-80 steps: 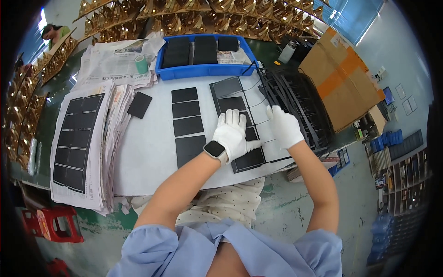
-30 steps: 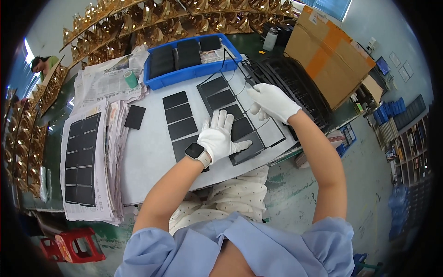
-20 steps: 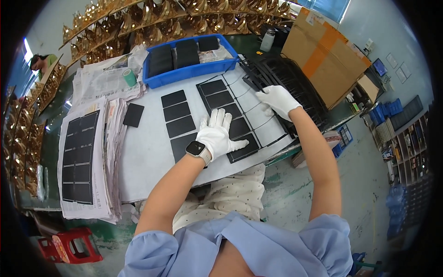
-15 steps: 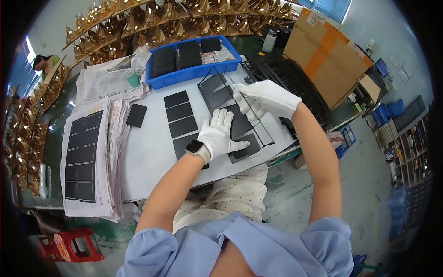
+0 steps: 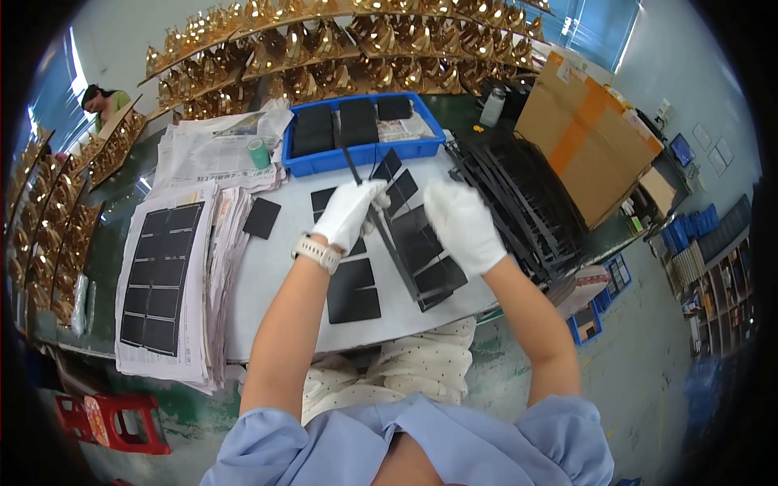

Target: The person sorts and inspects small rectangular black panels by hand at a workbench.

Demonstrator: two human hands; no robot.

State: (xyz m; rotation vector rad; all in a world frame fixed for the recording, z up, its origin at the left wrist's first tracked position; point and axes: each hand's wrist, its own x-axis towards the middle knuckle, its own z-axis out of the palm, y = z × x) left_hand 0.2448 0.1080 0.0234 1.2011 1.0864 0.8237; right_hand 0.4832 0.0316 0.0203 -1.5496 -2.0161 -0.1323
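My white-gloved left hand (image 5: 350, 212) is closed on a thin black frame (image 5: 399, 263), which is tilted nearly edge-on above the work surface. My right hand (image 5: 466, 223), also gloved, is smeared by motion just right of the frame, and its fingers cannot be made out. Beneath the hands lie flat black rectangular plates (image 5: 415, 235) on a white sheet (image 5: 275, 300). Another column of black plates (image 5: 353, 304) lies to the left, partly hidden by my left hand and wrist.
A blue tray (image 5: 324, 164) with stacked black plates stands behind. On the left are a newspaper stack (image 5: 219, 279) bearing black panels, a loose plate (image 5: 262, 218) and a green tape roll (image 5: 258, 154). Black frames (image 5: 527, 202) and a cardboard box (image 5: 575, 134) sit right.
My left hand has risen from lying flat on the plates and now grips the frame. The frame has swung left and tilted. My right hand has moved lower and left. The view has shifted.
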